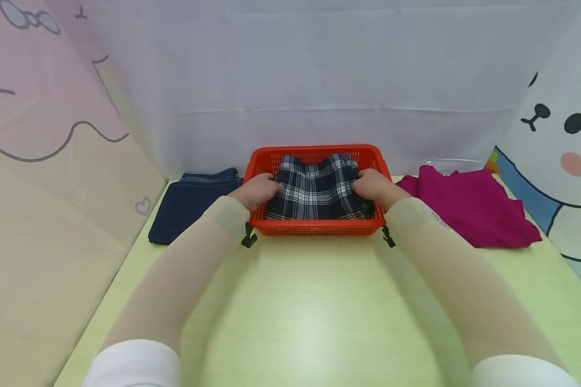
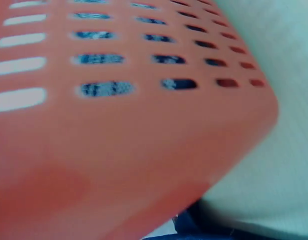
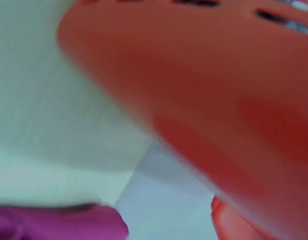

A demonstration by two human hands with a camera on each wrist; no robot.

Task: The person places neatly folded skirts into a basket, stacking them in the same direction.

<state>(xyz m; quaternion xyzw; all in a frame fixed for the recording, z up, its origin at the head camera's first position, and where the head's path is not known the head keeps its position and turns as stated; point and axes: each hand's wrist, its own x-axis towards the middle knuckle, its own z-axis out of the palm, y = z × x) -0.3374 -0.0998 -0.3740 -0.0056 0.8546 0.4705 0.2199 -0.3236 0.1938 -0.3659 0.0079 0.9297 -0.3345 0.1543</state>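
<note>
In the head view a dark plaid cloth (image 1: 312, 188), navy and white, lies bunched inside a red plastic basket (image 1: 314, 228) at the back of the table. My left hand (image 1: 261, 190) reaches over the basket's left rim and grips the cloth's left side. Over the opposite rim, my right hand (image 1: 372, 186) grips the right side of the same cloth. Fingertips of both hands are partly hidden by the fabric. The wrist views look at the slotted basket wall (image 2: 104, 130) from close by, with plaid showing through the slots; neither hand appears there.
Folded dark blue jeans (image 1: 193, 201) lie left of the basket. A magenta garment (image 1: 474, 207) lies spread to its right. Behind the basket hangs a white curtain (image 1: 310, 80). Cartoon-printed sheets (image 1: 43, 215) flank the pale table (image 1: 310, 301).
</note>
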